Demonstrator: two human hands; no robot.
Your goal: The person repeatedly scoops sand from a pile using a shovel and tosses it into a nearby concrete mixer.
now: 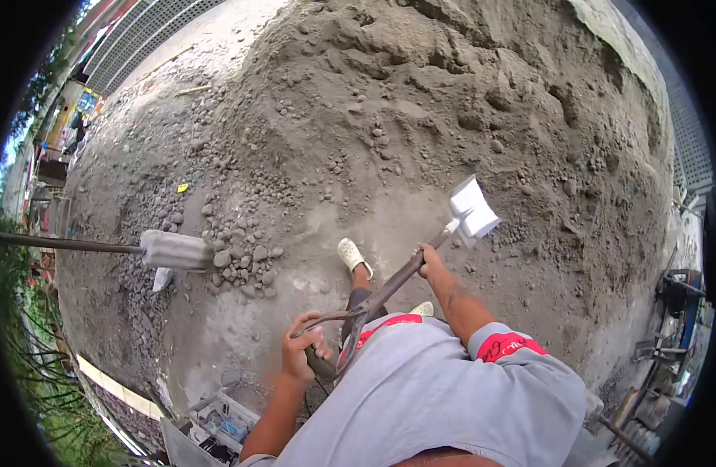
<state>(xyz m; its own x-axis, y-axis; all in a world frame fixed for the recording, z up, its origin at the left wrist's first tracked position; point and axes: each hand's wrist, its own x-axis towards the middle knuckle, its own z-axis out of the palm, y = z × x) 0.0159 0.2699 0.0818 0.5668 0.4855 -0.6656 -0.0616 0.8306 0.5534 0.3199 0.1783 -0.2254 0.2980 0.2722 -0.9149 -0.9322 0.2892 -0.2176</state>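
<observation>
A shovel [393, 286] runs slantwise in front of my body. Its pale metal blade [474, 212] points away from me at the foot of a big heap of grey-brown sand [451, 101]. My right hand [428, 261] is closed round the shaft just behind the blade. At the other end, the fingers of my left hand [303, 346] wrap round the grip of the D-shaped handle. The blade's face carries no visible load.
To the left, another shovel [177, 251] with a dusty blade extends in from the edge beside loose stones [245, 257]. A yellow scrap [182, 187] lies on the ground. An open box of tools [225, 424] stands at lower left. Metal equipment [677, 311] lines the right.
</observation>
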